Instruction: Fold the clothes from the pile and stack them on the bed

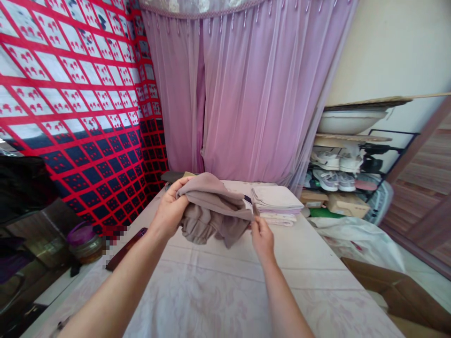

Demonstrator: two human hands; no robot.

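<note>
Both of my hands hold a taupe garment (218, 202) up over a pale patterned cover (197, 286). A gathered, elastic-looking band hangs at its lower left side. My left hand (172, 206) is closed on the garment's left end, thumb on the near side. The fingers of my right hand (261, 232) pinch its right edge. Just behind the right hand lies a stack of folded white cloths (276, 197). Dark folded fabric (172, 176) shows partly behind my left hand; the garment hides some of what lies beyond.
A dark red flat case (126, 251) lies at the left edge, near a purple-lidded jar (81, 237). On the right are a rack with shoes (333, 180), a white basin (352, 121) and an open cardboard box (398, 286). Purple curtains (253, 94) hang behind.
</note>
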